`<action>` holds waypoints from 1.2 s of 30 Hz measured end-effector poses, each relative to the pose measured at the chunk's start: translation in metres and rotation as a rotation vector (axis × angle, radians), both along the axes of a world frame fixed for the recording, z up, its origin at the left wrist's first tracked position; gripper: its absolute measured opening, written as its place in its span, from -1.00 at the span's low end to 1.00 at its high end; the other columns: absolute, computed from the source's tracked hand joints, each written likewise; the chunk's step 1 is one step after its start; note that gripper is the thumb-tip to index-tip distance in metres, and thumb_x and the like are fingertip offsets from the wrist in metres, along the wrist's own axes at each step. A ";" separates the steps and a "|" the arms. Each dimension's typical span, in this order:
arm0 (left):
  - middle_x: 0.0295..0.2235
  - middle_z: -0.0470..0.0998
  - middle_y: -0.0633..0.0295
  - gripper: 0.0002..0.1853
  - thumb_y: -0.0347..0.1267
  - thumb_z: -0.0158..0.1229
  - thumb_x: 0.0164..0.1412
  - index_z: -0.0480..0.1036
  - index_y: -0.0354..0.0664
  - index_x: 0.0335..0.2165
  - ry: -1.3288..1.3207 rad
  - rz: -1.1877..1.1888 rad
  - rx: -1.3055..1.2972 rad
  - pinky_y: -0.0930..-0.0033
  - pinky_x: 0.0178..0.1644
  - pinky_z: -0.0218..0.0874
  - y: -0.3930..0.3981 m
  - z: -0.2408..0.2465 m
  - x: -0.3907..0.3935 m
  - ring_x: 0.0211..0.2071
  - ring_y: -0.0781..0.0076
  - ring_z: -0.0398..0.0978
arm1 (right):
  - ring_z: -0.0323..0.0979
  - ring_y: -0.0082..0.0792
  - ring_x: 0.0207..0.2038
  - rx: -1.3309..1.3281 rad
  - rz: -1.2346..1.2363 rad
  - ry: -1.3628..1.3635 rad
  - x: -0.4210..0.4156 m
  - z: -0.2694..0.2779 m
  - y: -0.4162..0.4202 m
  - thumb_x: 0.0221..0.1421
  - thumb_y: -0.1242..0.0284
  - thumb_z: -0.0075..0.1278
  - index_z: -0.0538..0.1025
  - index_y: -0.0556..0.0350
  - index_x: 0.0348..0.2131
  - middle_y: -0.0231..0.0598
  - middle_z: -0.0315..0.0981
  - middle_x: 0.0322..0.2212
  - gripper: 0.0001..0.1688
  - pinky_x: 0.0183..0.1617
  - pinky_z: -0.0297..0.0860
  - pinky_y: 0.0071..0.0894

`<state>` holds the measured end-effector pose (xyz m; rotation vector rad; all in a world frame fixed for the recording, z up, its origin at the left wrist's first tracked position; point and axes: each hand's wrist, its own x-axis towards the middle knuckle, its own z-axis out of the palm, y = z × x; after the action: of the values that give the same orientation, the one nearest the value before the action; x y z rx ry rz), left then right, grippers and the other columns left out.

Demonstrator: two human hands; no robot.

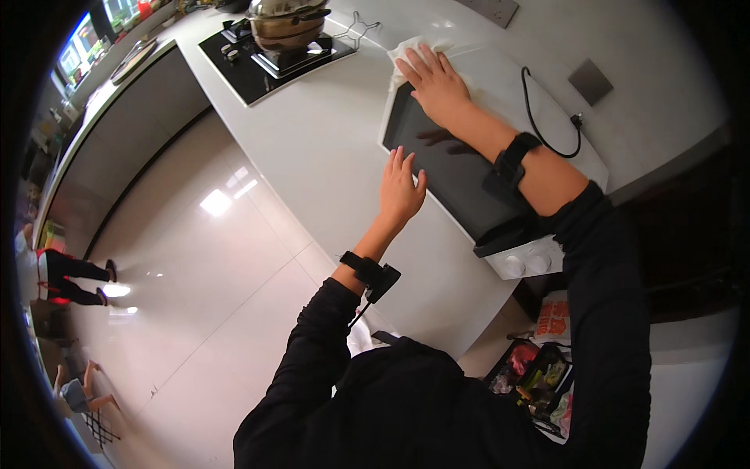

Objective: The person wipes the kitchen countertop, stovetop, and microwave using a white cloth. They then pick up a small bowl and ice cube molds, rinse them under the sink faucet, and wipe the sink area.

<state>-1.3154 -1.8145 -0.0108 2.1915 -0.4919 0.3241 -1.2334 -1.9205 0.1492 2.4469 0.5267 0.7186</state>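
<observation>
My right hand (436,85) lies spread flat on a white cloth or wipe (404,51), at the far end of a white countertop oven (463,217) with a dark glass face. Its fingers press the cloth near the oven's far edge. My left hand (401,186) is held with fingers apart at the oven's left edge, over the white countertop (328,170); it holds nothing. Whether it touches the surface I cannot tell. Two knobs (526,264) sit on the oven's near end. A black power cord (530,114) curves beside the oven on the right.
A black gas hob (240,70) bears a lidded metal pot (287,26). Below the counter's near end stands a black crate (510,366) of packaged items beside a printed bag (554,319). Another person (73,278) stands far left; a second person (82,393) is lower left.
</observation>
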 end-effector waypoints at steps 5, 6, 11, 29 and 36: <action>0.15 0.05 -0.19 -0.35 -0.10 -0.05 0.15 0.15 -0.35 0.07 0.038 0.066 0.373 -0.02 0.26 -0.31 0.016 -0.041 -0.028 0.23 -0.08 -0.13 | 0.18 -0.37 0.11 0.034 0.141 -0.253 -0.003 -0.029 0.005 -0.02 0.48 -0.10 0.47 0.03 -0.14 -0.43 0.29 -0.01 -0.63 0.19 0.13 -0.41; 0.19 -0.04 -0.15 -0.23 0.06 -0.17 0.16 0.06 -0.34 0.13 0.084 0.060 0.437 -0.15 0.25 -0.46 0.025 -0.056 -0.030 0.26 -0.03 -0.24 | 0.19 -0.39 0.10 0.128 0.148 -0.201 0.000 -0.036 0.012 -0.02 0.48 -0.09 0.47 0.03 -0.15 -0.44 0.29 -0.01 -0.63 0.18 0.14 -0.42; 0.24 -0.17 -0.09 -0.12 0.20 -0.33 0.15 -0.07 -0.26 0.19 0.020 -0.051 0.717 -0.27 0.22 -0.55 0.053 -0.096 -0.059 0.28 0.02 -0.32 | 0.13 -0.35 0.14 0.147 0.179 0.141 -0.024 -0.042 0.021 -0.07 0.60 -0.12 0.44 0.01 -0.11 -0.37 0.25 0.04 -0.55 0.21 0.09 -0.35; 0.24 -0.22 -0.10 0.04 0.36 -0.39 0.02 -0.14 -0.24 0.21 0.026 -0.085 0.824 -0.25 0.22 -0.62 0.052 -0.077 -0.064 0.28 -0.01 -0.40 | -0.05 -0.30 0.24 0.887 0.030 1.083 -0.370 -0.173 -0.054 0.09 0.43 -0.15 0.41 -0.21 -0.02 -0.42 0.16 0.13 -0.59 0.17 -0.12 -0.02; 0.24 -0.23 -0.12 0.01 0.32 -0.35 0.05 -0.13 -0.27 0.21 0.035 -0.084 0.829 -0.22 0.23 -0.61 0.050 -0.072 -0.065 0.28 -0.01 -0.40 | -0.10 -0.21 0.26 0.874 -0.071 0.744 -0.342 -0.188 -0.039 0.08 0.42 -0.14 0.38 -0.24 0.02 -0.38 0.11 0.15 -0.54 0.23 -0.20 -0.05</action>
<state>-1.3802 -1.7644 -0.0831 2.9507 -0.7965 0.0223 -1.5750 -1.9590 -0.0390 3.5411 0.4259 -0.0862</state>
